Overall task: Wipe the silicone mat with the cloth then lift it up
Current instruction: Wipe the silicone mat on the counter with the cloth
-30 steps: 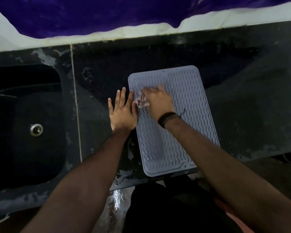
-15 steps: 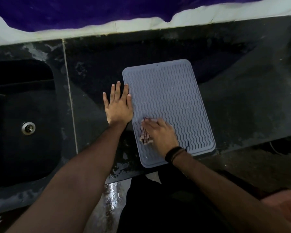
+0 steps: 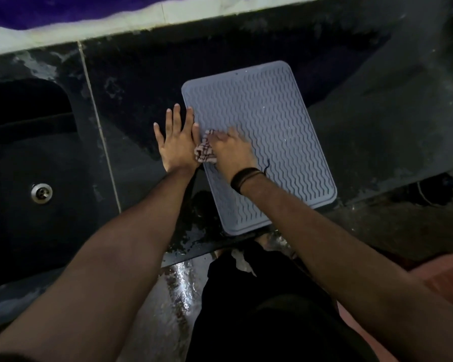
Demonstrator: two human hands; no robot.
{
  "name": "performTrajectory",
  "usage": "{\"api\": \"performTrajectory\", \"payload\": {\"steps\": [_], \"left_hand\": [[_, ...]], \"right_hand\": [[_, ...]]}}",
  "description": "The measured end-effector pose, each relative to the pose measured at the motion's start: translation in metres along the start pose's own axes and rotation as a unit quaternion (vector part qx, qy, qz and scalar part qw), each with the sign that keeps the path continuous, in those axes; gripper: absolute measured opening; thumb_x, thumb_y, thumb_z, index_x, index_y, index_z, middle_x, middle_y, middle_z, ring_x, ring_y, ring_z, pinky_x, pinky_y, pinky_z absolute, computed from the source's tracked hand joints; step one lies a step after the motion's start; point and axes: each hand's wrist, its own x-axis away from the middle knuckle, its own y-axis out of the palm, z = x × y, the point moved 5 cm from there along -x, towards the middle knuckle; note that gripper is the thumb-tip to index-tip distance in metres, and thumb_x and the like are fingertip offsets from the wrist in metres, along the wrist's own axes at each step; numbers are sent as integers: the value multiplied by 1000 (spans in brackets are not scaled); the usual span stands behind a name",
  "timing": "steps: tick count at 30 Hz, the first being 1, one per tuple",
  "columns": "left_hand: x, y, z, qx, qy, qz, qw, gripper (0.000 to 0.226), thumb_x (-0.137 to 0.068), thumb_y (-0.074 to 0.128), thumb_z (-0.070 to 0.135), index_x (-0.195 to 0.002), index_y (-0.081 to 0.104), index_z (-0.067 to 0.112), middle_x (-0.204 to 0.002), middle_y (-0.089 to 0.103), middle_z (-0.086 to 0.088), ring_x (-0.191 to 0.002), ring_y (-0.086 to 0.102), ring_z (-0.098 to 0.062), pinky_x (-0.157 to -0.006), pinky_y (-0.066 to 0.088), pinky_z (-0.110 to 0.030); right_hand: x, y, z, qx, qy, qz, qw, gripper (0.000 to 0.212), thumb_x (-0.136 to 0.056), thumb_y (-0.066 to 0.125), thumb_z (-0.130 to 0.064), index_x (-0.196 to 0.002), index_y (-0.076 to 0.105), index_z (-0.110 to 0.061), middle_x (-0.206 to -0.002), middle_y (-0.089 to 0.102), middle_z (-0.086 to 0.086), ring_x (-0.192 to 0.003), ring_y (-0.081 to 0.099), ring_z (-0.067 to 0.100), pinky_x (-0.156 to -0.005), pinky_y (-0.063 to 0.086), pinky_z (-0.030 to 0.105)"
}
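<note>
A grey rectangular silicone mat with a wavy ribbed surface [image 3: 262, 142] lies flat on the dark, water-stained stone bench [image 3: 377, 126], its near short edge close to the bench's front edge and its long sides running away from the person at a slight tilt. The left hand [image 3: 177, 142] rests palm down with fingers spread wide, flat on the bench just beside the mat's left long edge, the thumb side touching or overlapping that edge. The right hand [image 3: 230, 150] is on the mat near the same left edge, about midway along it, fingers curled down over a small bunched cloth with a pale and dark pattern [image 3: 204, 150], pressing it against the mat. The cloth sits between the two hands and touches the left hand's thumb side. A black band [image 3: 246, 178] circles the right wrist. Well to the left of the mat, a dark sink basin [image 3: 24, 218] is set into the bench, with a round metal drain [image 3: 41, 193] in its floor.
</note>
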Motion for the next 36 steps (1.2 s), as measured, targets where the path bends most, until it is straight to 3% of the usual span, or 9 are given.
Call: {"api": "performTrajectory", "payload": {"steps": [6,11,14,16,18,22,29,34,36], "left_hand": [[3,-3,1,31,7,20,999,56,-111,13,45,-163,24,27,-172,15,-2,-159,4,-21,-127,-3,-54],[4,-3,2,36,5,27,999,57,-110,14,45,-163,26,26,-171,17,-3,-159,6,-22,-127,-2,-55],[4,-4,2,35,5,25,999,58,-110,15,47,-163,25,26,-172,16,-4,-159,5,-22,-127,-1,-56],[5,-5,2,32,3,19,999,61,-108,16,53,-163,24,27,-172,14,-4,-159,4,-21,-127,-3,-55],[5,-5,2,27,5,12,1000,67,-106,17,61,-163,22,28,-172,13,-4,-159,3,-21,-126,-6,-54],[6,-6,3,17,6,7,1000,70,-104,19,65,-164,21,29,-173,11,-3,-159,1,-21,-127,-6,-53],[7,-6,3,13,5,8,1000,69,-105,18,65,-164,19,30,-173,10,-2,-159,1,-20,-127,-6,-53],[7,-5,3,15,8,14,1000,70,-104,18,65,-164,20,29,-173,11,-3,-159,1,-21,-127,-6,-54],[6,-4,2,17,6,13,1000,71,-103,17,67,-164,20,29,-173,11,-3,-159,1,-21,-126,-6,-54]], "right_hand": [[96,17,7,0,-48,-3,999,67,-69,78,-28,-131,55,-15,-131,59,4,-117,48,35,-87,46,44],[164,23,9,7,-76,-34,996,53,-80,56,-10,-132,54,-18,-132,58,-1,-113,49,29,-85,46,41],[164,16,10,3,-91,-78,993,48,-81,57,-17,-129,54,-20,-126,61,1,-116,44,29,-88,41,40],[145,2,9,-14,-70,-51,996,47,-75,67,-21,-121,59,-19,-116,65,3,-113,45,29,-86,42,40],[120,-8,5,-27,-42,0,999,54,-73,70,-18,-125,58,-16,-120,64,4,-114,47,31,-86,43,40],[101,8,-14,0,-42,-15,999,49,-84,57,-16,-132,51,-13,-134,54,5,-124,41,30,-95,36,41],[183,29,3,-2,-97,15,995,43,-82,45,-18,-121,63,-19,-120,64,-3,-108,54,24,-84,46,37],[201,24,18,-5,-103,-67,992,50,-73,55,-12,-122,60,-22,-117,65,-4,-113,48,27,-85,44,39],[191,8,28,-26,-61,-38,997,51,-68,66,-14,-118,62,-24,-110,68,-5,-105,50,26,-81,45,37]]}}
